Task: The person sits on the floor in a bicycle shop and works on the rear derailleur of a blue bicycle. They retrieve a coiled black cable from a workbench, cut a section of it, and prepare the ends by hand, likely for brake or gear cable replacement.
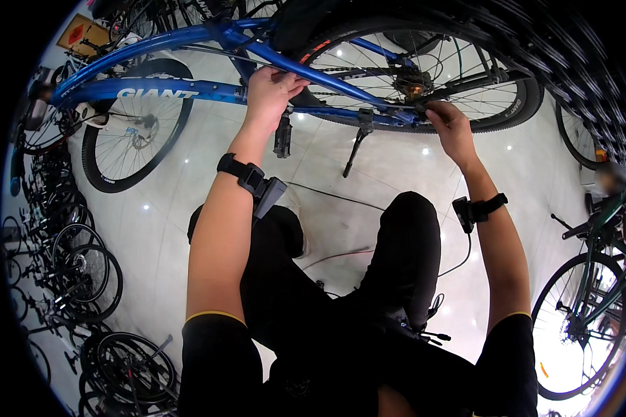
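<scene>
A blue bicycle (pixel 160 90) stands across the top of the view, its front wheel (pixel 94 160) at left and its rear wheel (pixel 532 104) at right. My left hand (pixel 266 101) is at the frame by the crank area, just above a black pedal (pixel 282 135). Its fingers are bent, and their tips are partly hidden against the frame. With thumb and fingers pinched, my right hand (pixel 454 132) touches the rear axle area, below the cassette (pixel 412 87). Whatever lies between those fingertips is too small to make out. Between both hands, a black kickstand (pixel 355 147) reaches down.
Many bicycles (pixel 83 271) stand packed along the left side. A dark green bicycle (pixel 591 306) is at the right. Thin cables (pixel 337 196) cross the pale tiled floor near my knees. A cardboard box (pixel 83 36) sits at the far left.
</scene>
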